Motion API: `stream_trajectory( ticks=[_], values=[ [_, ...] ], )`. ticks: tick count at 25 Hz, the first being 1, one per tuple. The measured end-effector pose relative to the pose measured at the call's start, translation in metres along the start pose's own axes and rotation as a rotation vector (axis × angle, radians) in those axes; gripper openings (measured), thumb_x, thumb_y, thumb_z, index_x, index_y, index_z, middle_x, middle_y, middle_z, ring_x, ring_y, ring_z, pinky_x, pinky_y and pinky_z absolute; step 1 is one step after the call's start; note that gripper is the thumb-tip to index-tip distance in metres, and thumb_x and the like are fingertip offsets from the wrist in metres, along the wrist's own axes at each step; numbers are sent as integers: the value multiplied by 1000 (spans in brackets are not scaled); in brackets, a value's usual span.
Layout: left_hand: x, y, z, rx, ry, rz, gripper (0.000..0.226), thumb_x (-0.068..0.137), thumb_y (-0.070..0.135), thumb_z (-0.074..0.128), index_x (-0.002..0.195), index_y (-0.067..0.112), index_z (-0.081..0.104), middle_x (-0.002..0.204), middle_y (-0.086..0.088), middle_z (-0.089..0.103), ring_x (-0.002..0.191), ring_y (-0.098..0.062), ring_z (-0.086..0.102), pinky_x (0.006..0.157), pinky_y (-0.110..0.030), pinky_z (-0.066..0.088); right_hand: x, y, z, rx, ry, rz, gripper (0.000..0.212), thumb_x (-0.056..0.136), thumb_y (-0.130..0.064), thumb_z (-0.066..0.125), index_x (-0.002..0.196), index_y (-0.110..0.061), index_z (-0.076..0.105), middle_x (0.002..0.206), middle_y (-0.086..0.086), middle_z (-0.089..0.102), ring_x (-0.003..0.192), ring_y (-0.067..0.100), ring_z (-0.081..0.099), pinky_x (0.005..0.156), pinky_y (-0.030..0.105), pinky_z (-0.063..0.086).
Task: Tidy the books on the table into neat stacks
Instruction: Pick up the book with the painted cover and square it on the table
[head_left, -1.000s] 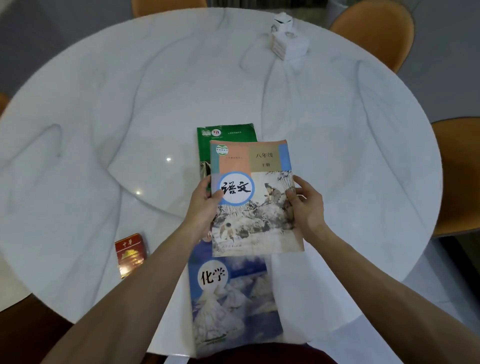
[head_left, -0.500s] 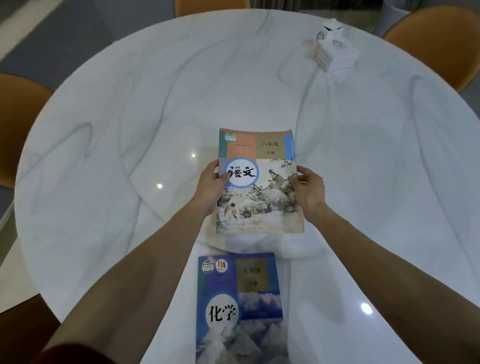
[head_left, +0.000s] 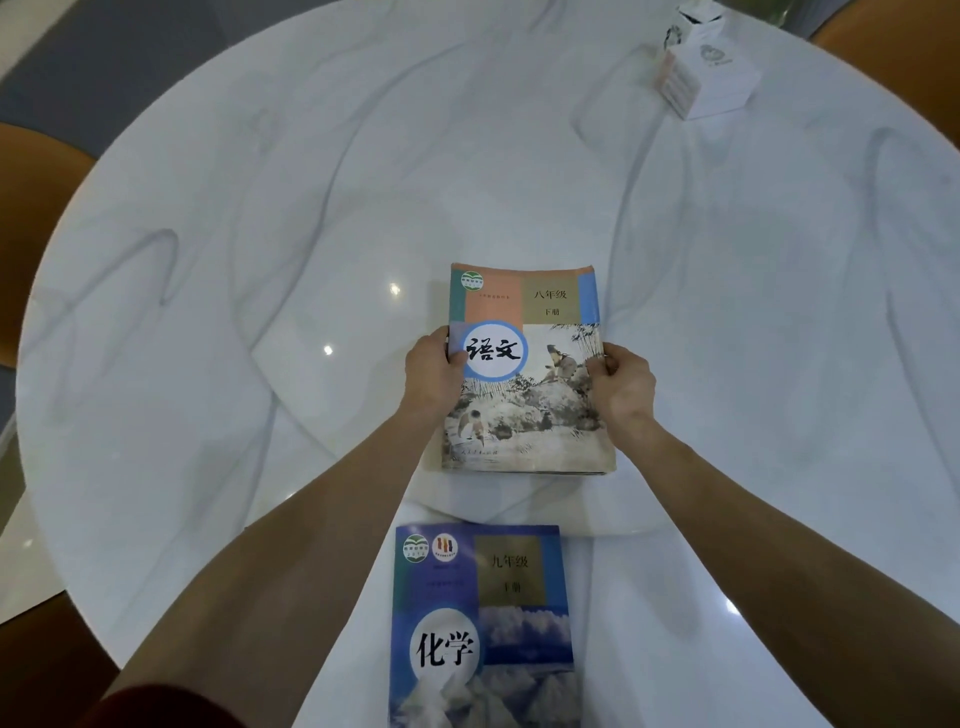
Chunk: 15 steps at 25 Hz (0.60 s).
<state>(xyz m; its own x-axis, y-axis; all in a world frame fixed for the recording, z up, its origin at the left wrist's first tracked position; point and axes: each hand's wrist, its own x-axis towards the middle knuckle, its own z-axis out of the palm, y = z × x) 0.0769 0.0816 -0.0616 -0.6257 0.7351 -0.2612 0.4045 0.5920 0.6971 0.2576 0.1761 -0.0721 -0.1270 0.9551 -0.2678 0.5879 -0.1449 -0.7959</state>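
Note:
A Chinese-language textbook (head_left: 524, 415) with a salmon and blue cover and an ink painting lies flat in the middle of the round white marble table (head_left: 260, 234), on top of another book whose edges barely show beneath it. My left hand (head_left: 431, 379) grips its left edge, thumb on the cover. My right hand (head_left: 621, 387) grips its right edge. A blue chemistry textbook (head_left: 483, 629) with snowy mountains lies flat near the table's front edge, between my forearms, apart from the stack.
A stack of small white boxes (head_left: 709, 78) stands at the far right of the table. Orange chairs show at the left (head_left: 31, 249) and at the top right corner (head_left: 893, 47).
The salmon-covered book has gone from held above the green book to lying squarely over it, hiding it. The view has tilted forward, so the red pack at the left has left the frame.

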Motion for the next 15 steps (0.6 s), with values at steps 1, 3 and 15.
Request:
stream_trajectory(
  ticks=[1,3,15],
  values=[
    [2,1,1,25,3,-11,27,96,6,47,119,-2,57,105,-15,52,94,-31,54,80,-25,40,1,1,1,-29,1,-5,22,91,-4,45,93,7,63,67,8,54,69,24,48,63,31,43],
    [4,3,3,59,2,-33,25,96,5,45,117,-4,56,105,-15,43,85,-25,46,83,-25,40,4,5,3,-78,3,-19,21,90,-3,45,87,9,62,73,15,54,67,25,47,62,30,39],
    [1,6,13,219,-34,-97,31,99,13,41,125,-1,50,129,-22,41,120,-36,39,98,-39,41,19,12,8,-181,23,-47,18,86,4,46,75,11,60,73,16,50,64,26,44,60,28,37]
  ],
)
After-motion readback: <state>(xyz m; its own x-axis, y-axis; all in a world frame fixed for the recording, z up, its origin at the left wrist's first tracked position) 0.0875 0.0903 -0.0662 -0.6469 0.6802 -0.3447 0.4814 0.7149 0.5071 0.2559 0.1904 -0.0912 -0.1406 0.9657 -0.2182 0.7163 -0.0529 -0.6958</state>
